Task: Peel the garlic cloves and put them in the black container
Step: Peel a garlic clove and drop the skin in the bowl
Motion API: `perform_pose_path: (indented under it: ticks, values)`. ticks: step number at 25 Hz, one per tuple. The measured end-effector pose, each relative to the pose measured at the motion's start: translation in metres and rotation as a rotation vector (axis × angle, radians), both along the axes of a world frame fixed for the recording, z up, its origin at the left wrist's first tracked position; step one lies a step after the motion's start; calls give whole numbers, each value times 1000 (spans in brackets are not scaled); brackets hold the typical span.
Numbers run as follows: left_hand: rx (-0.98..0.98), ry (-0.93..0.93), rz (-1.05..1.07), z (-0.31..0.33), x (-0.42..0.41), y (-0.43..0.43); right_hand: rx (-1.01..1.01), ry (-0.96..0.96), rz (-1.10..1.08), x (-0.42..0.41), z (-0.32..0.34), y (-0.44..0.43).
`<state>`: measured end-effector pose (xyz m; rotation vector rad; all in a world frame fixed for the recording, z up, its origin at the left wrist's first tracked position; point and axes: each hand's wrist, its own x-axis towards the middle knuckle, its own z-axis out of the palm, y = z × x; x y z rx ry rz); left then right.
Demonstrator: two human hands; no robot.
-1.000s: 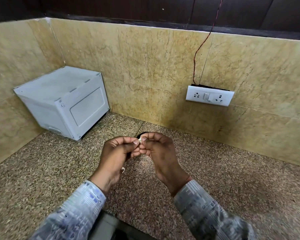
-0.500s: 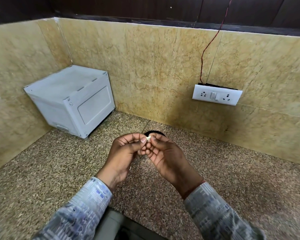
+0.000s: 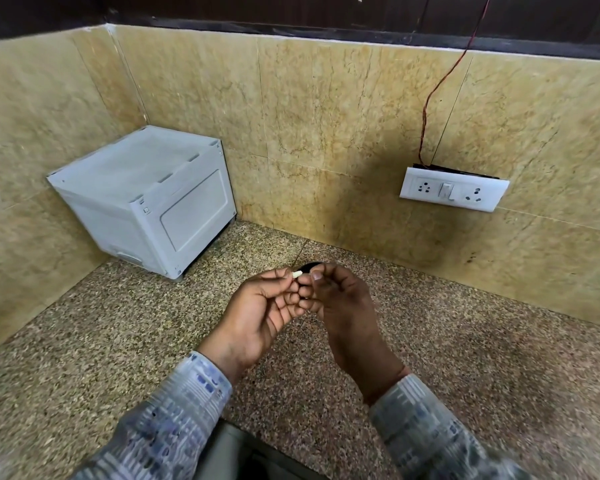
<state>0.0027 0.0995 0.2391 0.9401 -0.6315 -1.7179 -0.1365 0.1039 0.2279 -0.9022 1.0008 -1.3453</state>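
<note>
Pinching the garlic clove firmly, left hand steadies it; right hand, nipping its tip, should peel gently.

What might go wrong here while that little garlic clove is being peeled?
The garlic clove is pinched only at the fingertips of the left hand, so it may slip onto the speckled counter, where it would be hard to spot. The black container is mostly hidden behind that hand and the right hand, so a drop might miss.
</note>
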Motion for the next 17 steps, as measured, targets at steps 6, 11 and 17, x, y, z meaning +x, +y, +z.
perform_pose_path:
  ticks: [6, 11, 17]
  values:
    - [10, -49, 18, -12, 3, -14, -148, 161, 21, -7, -7, -13]
    - [-256, -467, -47, -23, 19, -26, -5, 148, 19, -4, -14, -25]
    - [-386, -660, -205, -42, 41, -43, 320, -128, 229, -9, -25, -35]
